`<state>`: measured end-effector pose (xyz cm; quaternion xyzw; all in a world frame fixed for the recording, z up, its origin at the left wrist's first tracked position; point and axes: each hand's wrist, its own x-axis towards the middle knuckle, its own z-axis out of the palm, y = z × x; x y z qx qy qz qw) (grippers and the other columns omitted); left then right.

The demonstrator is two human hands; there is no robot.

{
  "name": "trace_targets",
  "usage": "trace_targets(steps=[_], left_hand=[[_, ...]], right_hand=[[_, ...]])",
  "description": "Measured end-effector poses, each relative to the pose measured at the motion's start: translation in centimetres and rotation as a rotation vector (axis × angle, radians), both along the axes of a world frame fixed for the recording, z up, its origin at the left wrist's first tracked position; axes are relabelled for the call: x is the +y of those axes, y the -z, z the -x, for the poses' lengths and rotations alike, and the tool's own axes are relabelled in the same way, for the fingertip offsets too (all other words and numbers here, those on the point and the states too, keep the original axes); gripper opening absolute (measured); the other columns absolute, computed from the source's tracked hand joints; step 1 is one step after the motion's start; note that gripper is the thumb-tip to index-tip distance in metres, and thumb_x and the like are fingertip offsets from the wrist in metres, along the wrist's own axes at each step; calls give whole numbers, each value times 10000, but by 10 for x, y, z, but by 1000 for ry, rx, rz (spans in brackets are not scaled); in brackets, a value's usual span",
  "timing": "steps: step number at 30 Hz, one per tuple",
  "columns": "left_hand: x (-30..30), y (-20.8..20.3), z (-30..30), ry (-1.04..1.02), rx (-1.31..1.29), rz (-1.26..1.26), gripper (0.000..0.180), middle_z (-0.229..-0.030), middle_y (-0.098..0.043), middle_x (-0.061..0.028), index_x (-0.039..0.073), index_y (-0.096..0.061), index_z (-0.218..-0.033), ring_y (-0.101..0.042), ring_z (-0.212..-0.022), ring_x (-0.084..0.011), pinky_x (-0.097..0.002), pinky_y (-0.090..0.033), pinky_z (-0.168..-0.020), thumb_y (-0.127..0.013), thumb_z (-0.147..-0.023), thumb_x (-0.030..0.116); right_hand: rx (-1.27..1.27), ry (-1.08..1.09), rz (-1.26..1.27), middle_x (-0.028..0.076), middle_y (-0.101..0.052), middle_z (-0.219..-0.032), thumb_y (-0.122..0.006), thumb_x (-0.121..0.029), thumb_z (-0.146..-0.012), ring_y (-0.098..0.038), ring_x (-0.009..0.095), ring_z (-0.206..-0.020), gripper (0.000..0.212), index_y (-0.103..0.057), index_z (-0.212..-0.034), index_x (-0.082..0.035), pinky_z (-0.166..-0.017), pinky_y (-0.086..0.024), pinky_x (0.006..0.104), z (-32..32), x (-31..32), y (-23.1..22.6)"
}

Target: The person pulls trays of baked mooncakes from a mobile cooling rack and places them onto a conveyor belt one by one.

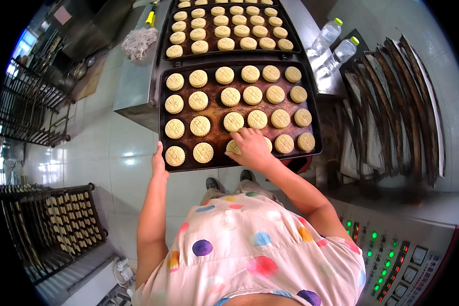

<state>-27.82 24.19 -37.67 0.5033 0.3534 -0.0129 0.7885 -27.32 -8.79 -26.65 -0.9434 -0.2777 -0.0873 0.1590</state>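
Observation:
A dark baking tray (pixel 217 109) in front of me carries rows of round, pale mooncakes (pixel 199 126) with fluted edges and stamped tops. At its near left corner my left hand (pixel 159 162) grips the rim, thumb up along the side; its other fingers are hidden. My right hand (pixel 255 149) reaches over the near edge, palm down, fingers bent around a mooncake (pixel 233 147) in the nearest row. Another mooncake beside it is partly covered by that hand. A wider gap separates the second and third columns from the left.
A second loaded tray (pixel 232 49) lies beyond on the metal table (pixel 137 86). Two bottles (pixel 341 53) stand right, near upright stacked trays (pixel 392 107). A crumpled plastic bag (pixel 139 43) lies left. A loaded rack (pixel 56 224) is lower left, a control panel (pixel 392 255) lower right.

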Motion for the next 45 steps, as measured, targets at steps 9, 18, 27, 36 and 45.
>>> trace_targets(steps=[9, 18, 27, 36, 45], left_hand=[[-8, -14, 2, 10, 22, 39, 579, -1162, -576, -114, -13, -518, -1183, -588, -1006, -239, -386, -488, -874, -582, -859, 463], [-6, -16, 3, 43, 24, 17, 652, -1157, -573, -124, -46, -501, -1196, -585, -1005, -227, -377, -472, -884, -574, -850, 502], [-9, -21, 4, 37, 30, -66, 709, -1245, -513, -132, -76, -441, -1257, -505, -1112, -203, -340, -378, -977, -563, -861, 500], [-9, -18, 4, 50, 20, -62, 724, -1184, -551, -150, -110, -450, -1227, -538, -1060, -208, -335, -413, -937, -545, -868, 511], [-11, -13, 5, 24, -13, -37, 652, -1076, -603, -126, -83, -517, -1137, -606, -928, -204, -335, -488, -829, -574, -853, 501]], right_hand=[[112, 86, 244, 119, -557, -923, -670, -445, -718, -529, 258, -899, 493, -571, -1019, -66, -784, -381, 365, 4, 35, 20], [70, 100, 290, 102, -561, -901, -684, -320, -706, -525, 247, -900, 320, -606, -899, -77, -785, -375, 374, 8, 42, 24], [20, 91, 262, 94, -536, -904, -699, -277, -690, -509, 245, -902, 296, -594, -884, -79, -781, -372, 362, 13, 47, 23], [-126, 61, -161, 133, -565, -1101, -682, -157, -702, -518, 327, -1054, 320, -603, -994, -53, -939, -385, 463, 29, 25, 2], [-270, 1103, -463, 177, -539, -1179, -566, -293, -876, -486, 325, -1131, 383, -558, -1126, -4, -962, -371, 365, 16, -190, 55]])
